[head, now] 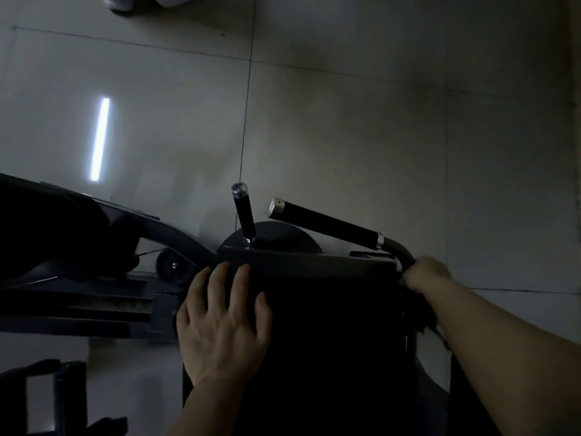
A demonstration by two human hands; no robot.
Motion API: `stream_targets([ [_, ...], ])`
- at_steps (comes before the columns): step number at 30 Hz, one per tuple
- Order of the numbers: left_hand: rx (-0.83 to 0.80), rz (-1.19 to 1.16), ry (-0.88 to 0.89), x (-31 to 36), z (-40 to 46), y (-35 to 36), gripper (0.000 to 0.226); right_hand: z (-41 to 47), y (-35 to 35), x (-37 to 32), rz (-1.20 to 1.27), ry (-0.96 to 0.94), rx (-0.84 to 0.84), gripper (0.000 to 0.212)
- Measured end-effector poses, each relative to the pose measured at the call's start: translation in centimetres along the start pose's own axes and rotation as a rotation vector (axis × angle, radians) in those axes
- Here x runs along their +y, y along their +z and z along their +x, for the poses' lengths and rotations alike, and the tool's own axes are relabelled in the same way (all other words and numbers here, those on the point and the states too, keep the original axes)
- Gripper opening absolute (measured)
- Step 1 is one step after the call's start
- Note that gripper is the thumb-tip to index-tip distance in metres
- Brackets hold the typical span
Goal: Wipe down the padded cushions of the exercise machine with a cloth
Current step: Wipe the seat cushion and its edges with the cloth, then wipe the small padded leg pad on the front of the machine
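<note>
A black padded cushion (pixel 330 341) of the exercise machine fills the lower middle of the head view. My left hand (pixel 220 325) lies flat on its left edge with the fingers spread. My right hand (pixel 427 275) is closed at the cushion's upper right corner. It grips a dark cloth (pixel 424 316) that hangs down along the cushion's right side. The scene is dim, and the cloth is hard to tell from the pad.
Two black handles with silver caps, a short one (pixel 243 215) and a long one (pixel 327 225), stick up behind the cushion. The dark machine frame (pixel 94 278) with a small wheel (pixel 171 267) extends left. Pale floor tiles (pixel 345 121) lie beyond.
</note>
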State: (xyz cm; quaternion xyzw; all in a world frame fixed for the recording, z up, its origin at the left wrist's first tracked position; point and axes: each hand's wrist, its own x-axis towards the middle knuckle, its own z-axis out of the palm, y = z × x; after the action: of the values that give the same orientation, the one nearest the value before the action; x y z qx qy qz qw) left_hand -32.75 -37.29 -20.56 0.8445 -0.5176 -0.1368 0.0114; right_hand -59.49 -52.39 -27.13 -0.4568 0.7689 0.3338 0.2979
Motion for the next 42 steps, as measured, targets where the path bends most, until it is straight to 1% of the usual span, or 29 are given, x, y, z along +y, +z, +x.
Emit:
stream_targets([
  [2,0.017,0.002,0.004,0.0,0.0,0.0,0.05,-0.2,-1.2,-1.2,0.012,-0.105,0.169,0.029],
  [3,0.021,0.004,0.002,0.0,0.0,0.1,0.05,-0.5,-1.8,-2.0,-0.01,-0.198,0.216,0.025],
  [5,0.023,0.007,0.004,0.0,0.0,0.1,0.05,-1.3,-2.9,-3.6,-0.094,-0.352,0.212,0.019],
  [6,0.024,0.01,0.005,0.0,-0.1,0.1,0.05,-1.6,-3.4,-4.2,-0.135,-0.402,0.182,0.017],
  [8,0.021,0.02,0.007,-0.1,-0.1,0.0,0.05,-2.0,-4.6,-4.9,-0.126,-0.451,0.127,0.015],
  [10,0.031,0.025,0.016,0.0,-0.1,0.0,0.049,-2.5,-5.7,-5.2,0.014,-0.487,0.097,0.02],
  [12,0.04,0.02,0.022,0.0,0.0,0.1,0.048,-3.6,-6.0,-5.8,0.241,-0.553,0.07,0.023],
  [14,0.044,0.022,0.013,-0.1,-0.2,0.1,0.048,-6.0,-5.5,-6.7,0.442,-0.644,0.033,0.021],
  [15,0.033,0.017,0.011,-0.1,-0.2,-0.1,0.049,-7.5,-5.2,-7.2,0.495,-0.695,0.038,0.02],
  [16,0.024,0.012,0.015,-0.1,-0.2,-0.2,0.049,-9.2,-4.8,-7.6,0.503,-0.749,0.055,0.02],
  [18,-0.006,0.0,0.019,0.0,-0.1,-0.4,0.05,-13.4,-4.3,-8.2,0.436,-0.862,0.112,0.023],
  [20,-0.006,0.006,0.028,-0.2,-0.2,-0.7,0.047,-18.1,-3.6,-8.4,0.452,-0.923,0.149,0.029],
  [21,0.002,-0.012,0.047,-0.3,-0.2,-1.0,0.046,-20.4,-3.1,-8.2,0.529,-0.934,0.124,0.032],
  [22,0.008,-0.041,0.076,-0.5,-0.3,-1.2,0.047,-22.6,-2.6,-7.8,0.647,-0.939,0.041,0.033],
  [23,-0.017,-0.076,0.102,-0.6,-0.3,-1.7,0.05,-24.6,-2.1,-7.4,0.768,-0.939,-0.083,0.029],
  [25,-0.094,-0.141,0.166,-1.7,-0.2,-1.8,0.06,-27.8,-0.5,-6.4,0.92,-0.916,-0.295,0.025],
  [27,-0.216,-0.205,0.3,-3.8,-0.2,-0.9,0.063,-30.6,1.5,-5.7,1.036,-0.866,-0.388,0.025],
  [28,-0.306,-0.294,0.347,-5.4,-0.7,-0.9,0.065,-32.0,2.4,-5.7,1.117,-0.833,-0.415,0.024],
  [29,-0.41,-0.428,0.303,-7.6,-2.0,-2.1,0.066,-33.7,3.5,-5.9,1.208,-0.795,-0.454,0.024],
  [30,-0.463,-0.607,0.198,-9.7,-3.9,-3.5,0.063,-35.5,4.6,-6.0,1.292,-0.755,-0.505,0.026],
  [32,-0.423,-0.756,0.025,-13.8,-8.9,-7.7,0.046,-39.0,6.9,-6.3,1.391,-0.741,-0.594,0.037],
  [33,-0.406,-0.731,-0.036,-16.4,-12.3,-10.2,0.04,-41.5,8.5,-6.9,1.399,-0.742,-0.633,0.042],
  [36,-0.165,-0.658,-0.099,-21.4,-19.8,-14.9,0.028,-46.0,11.6,-7.6,1.36,-0.775,-0.661,0.049],
  [38,-0.025,-0.629,-0.121,-24.8,-24.2,-18.4,0.023,-48.8,14.0,-8.2,1.225,-0.822,-0.7,0.064],
  [39,0.043,-0.617,-0.11,-26.3,-26.1,-20.4,0.021,-50.3,15.2,-8.7,1.156,-0.852,-0.722,0.069],
  [40,0.135,-0.612,-0.084,-27.9,-27.5,-22.2,0.018,-51.8,16.6,-9.2,1.093,-0.87,-0.741,0.063],
  [42,0.293,-0.628,-0.033,-31.3,-29.4,-24.8,0.017,-55.2,19.5,-10.5,0.956,-0.923,-0.769,0.036],
])
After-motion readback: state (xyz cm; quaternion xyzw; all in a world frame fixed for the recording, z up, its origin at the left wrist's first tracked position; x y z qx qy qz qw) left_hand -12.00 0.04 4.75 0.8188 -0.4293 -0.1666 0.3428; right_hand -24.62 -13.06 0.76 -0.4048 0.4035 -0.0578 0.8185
